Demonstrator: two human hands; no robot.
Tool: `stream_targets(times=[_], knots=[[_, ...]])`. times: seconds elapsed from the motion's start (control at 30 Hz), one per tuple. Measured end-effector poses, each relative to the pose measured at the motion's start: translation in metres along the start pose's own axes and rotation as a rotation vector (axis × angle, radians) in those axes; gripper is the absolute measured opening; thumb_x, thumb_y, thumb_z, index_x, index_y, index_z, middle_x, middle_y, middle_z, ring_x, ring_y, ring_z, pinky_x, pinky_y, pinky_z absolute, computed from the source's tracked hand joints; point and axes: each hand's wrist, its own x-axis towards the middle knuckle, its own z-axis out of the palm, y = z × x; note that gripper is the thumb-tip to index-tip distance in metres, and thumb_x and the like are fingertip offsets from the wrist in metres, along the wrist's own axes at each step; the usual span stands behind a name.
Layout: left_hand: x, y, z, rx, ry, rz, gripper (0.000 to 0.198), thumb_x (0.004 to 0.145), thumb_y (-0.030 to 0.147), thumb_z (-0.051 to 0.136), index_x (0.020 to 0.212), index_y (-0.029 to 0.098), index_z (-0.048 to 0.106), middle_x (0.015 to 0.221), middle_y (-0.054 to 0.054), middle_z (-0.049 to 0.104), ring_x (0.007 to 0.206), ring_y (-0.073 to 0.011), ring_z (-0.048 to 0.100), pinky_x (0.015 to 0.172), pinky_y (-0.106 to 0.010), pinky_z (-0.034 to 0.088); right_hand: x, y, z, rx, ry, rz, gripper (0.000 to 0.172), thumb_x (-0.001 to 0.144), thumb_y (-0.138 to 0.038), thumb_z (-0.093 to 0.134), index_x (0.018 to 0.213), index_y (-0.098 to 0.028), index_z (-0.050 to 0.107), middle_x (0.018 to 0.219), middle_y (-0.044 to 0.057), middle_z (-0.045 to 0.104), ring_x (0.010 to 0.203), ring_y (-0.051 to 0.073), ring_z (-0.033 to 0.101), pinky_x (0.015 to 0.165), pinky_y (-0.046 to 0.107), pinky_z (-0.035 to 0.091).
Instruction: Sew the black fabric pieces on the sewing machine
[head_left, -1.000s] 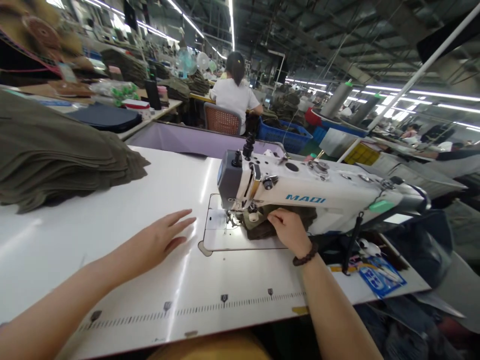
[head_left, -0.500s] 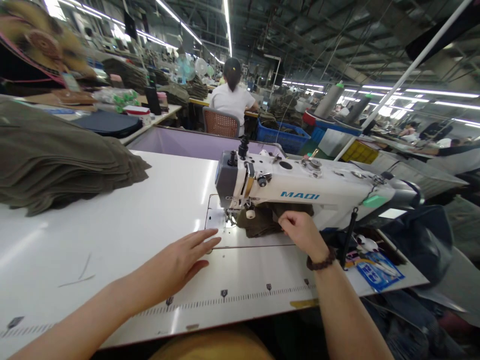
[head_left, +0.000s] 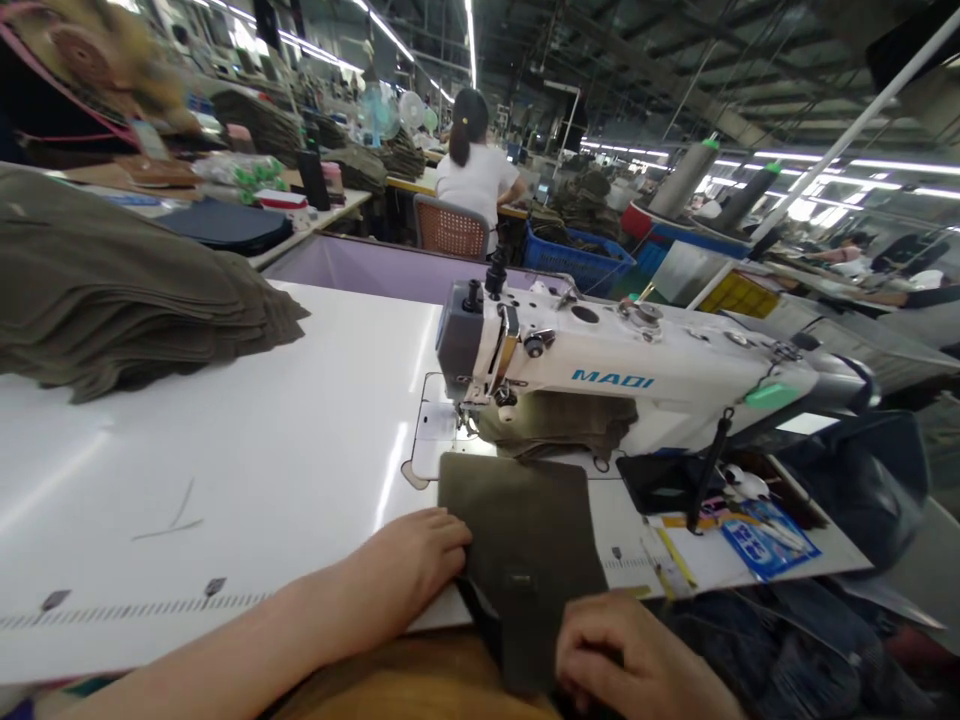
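Observation:
A flat olive-green fabric piece (head_left: pixel 521 520) lies in front of the sewing machine (head_left: pixel 600 350), its near end hanging over the table edge. My left hand (head_left: pixel 427 555) has its fingers curled on the piece's left edge. At the lower right edge, my right hand (head_left: pixel 622 650) is closed with bent fingers on the cloth; its fingertips are partly hidden. More olive fabric (head_left: pixel 562 422) lies bunched under the machine arm, apart from both hands. A small raised rectangle shows near the piece's lower middle.
A tall stack of olive fabric (head_left: pixel 142 290) lies on the left of the white table (head_left: pixel 300 440). Right of the machine are a dark phone-like slab (head_left: pixel 660 483) and a blue packet (head_left: pixel 769 540). A person (head_left: pixel 472 175) sits ahead beside a blue crate (head_left: pixel 577 260).
My right hand has left the machine arm and come down toward me. A fabric piece now lies in front of the machine. My left hand, flat before, has moved nearer and curled at its edge.

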Motion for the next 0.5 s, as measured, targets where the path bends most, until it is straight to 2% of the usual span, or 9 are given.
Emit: stream_targets(times=[0.1,0.2,0.27,0.33,0.43,0.5], knots=[[-0.038,-0.006,-0.014,-0.015,0.049,-0.147,0.024,0.082,0.010,0.041,0.091,0.019,0.061,0.107,-0.005,0.061,0.101,-0.0158,0.056,0.092,-0.029,0.044,-0.006,0.023,0.004,-0.107,-0.076,0.006,0.026,0.074,-0.014,0.047,0.085,-0.024,0.068,0.089,0.001,0.068,0.083,0.015,0.060,0.074,0.019,0.043],[-0.069,-0.008,-0.023,0.029,0.061,-0.269,0.023,0.083,0.014,0.042,0.095,0.022,0.060,0.111,-0.002,0.060,0.102,-0.0150,0.056,0.092,-0.027,0.045,0.009,0.037,0.026,-0.319,-0.101,0.091,0.045,0.066,-0.007,0.050,0.103,-0.028,0.065,0.117,0.005,0.058,0.107,0.025,0.052,0.093,0.033,0.037],[-0.084,-0.009,-0.025,0.063,0.085,-0.319,0.022,0.082,0.016,0.044,0.093,0.023,0.061,0.109,-0.002,0.061,0.099,-0.0152,0.057,0.091,-0.027,0.045,0.025,0.039,0.042,-0.427,-0.127,0.156,0.044,0.069,-0.009,0.048,0.107,-0.026,0.063,0.121,0.009,0.055,0.114,0.030,0.046,0.097,0.042,0.032],[-0.094,-0.011,-0.026,0.078,0.101,-0.356,0.020,0.080,0.018,0.046,0.093,0.023,0.061,0.105,-0.002,0.063,0.096,-0.0154,0.059,0.089,-0.026,0.047,0.036,0.040,0.052,-0.457,-0.133,0.157,0.043,0.074,-0.014,0.047,0.114,-0.027,0.059,0.124,0.009,0.052,0.116,0.031,0.044,0.098,0.047,0.030],[-0.104,-0.014,-0.029,0.082,0.103,-0.396,0.027,0.073,0.015,0.048,0.096,0.024,0.060,0.107,-0.001,0.061,0.097,-0.0171,0.058,0.088,-0.027,0.048,0.040,0.045,0.057,-0.446,-0.138,0.112,0.047,0.078,-0.018,0.046,0.122,-0.033,0.050,0.130,0.006,0.047,0.117,0.031,0.042,0.100,0.051,0.026],[-0.107,-0.015,-0.031,0.070,0.084,-0.397,0.034,0.068,0.010,0.045,0.094,0.025,0.060,0.111,-0.001,0.059,0.098,-0.0177,0.057,0.088,-0.028,0.047,0.037,0.049,0.057,-0.451,-0.136,0.112,0.051,0.075,-0.014,0.048,0.121,-0.035,0.050,0.130,0.004,0.046,0.119,0.031,0.040,0.100,0.051,0.025]])
